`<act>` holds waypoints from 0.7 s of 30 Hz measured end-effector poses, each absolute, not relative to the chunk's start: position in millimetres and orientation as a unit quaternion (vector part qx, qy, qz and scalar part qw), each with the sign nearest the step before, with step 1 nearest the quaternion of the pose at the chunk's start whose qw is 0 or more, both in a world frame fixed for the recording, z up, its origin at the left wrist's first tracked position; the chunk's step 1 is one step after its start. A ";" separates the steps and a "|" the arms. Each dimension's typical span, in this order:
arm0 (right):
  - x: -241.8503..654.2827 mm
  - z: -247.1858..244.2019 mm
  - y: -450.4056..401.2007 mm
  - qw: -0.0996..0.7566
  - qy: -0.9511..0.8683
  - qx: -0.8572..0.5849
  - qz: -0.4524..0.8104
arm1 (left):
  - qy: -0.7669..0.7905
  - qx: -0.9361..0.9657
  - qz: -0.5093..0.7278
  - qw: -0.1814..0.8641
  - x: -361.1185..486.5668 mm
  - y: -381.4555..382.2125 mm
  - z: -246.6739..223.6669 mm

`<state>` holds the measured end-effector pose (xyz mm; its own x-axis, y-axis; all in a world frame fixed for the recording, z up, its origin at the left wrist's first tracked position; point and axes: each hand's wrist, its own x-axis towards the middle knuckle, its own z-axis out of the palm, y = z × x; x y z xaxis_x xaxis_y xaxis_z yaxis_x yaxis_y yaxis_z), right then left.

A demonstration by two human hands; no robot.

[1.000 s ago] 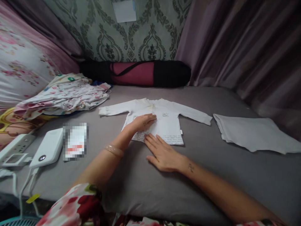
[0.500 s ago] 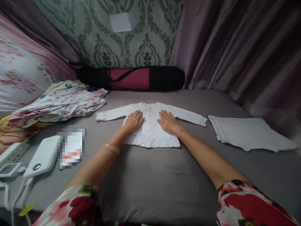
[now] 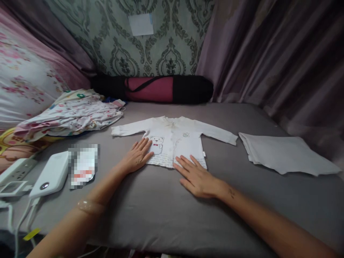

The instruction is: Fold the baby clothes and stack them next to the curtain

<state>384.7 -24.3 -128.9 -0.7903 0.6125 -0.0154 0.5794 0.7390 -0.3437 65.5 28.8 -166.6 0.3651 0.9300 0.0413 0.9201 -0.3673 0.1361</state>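
Observation:
A small white long-sleeved shirt [image 3: 172, 138] lies flat on the grey sheet, both sleeves stretched out sideways, with a bear print on its front. My left hand [image 3: 138, 154] rests at the lower left edge of the shirt, fingers spread and holding nothing. Across the bottom hem on the right lies my right hand [image 3: 195, 175], palm down with its fingers apart, also holding nothing; it hides part of the hem.
Folded light grey cloth [image 3: 285, 152] lies at the right. A white power bank [image 3: 51, 173], power strip [image 3: 17, 172] and blurred packet [image 3: 84, 166] are at the left. Crumpled printed clothes [image 3: 77, 113] lie behind them; a black and maroon roll [image 3: 153, 89] borders the wall.
Both hands have slid from the shirt's chest toward its bottom edge, nearer to me. The left has also moved outward. The bear print and the small print on the right now show.

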 end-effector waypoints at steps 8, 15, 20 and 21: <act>385.8 -96.5 -5.5 0.127 -0.872 -0.285 0.377 | 0.528 0.844 0.089 0.029 71.9 39.7 -124.9; 322.2 -136.0 115.7 0.120 -0.855 -0.480 0.155 | 0.560 0.819 0.126 0.006 127.6 103.7 -147.5; 303.4 -157.2 117.7 0.094 -0.847 -0.510 0.119 | 0.628 0.776 0.066 0.000 124.7 109.9 -169.0; 303.5 -157.7 116.9 0.094 -0.845 -0.513 0.116 | 0.629 0.775 0.057 0.000 122.9 110.8 -169.0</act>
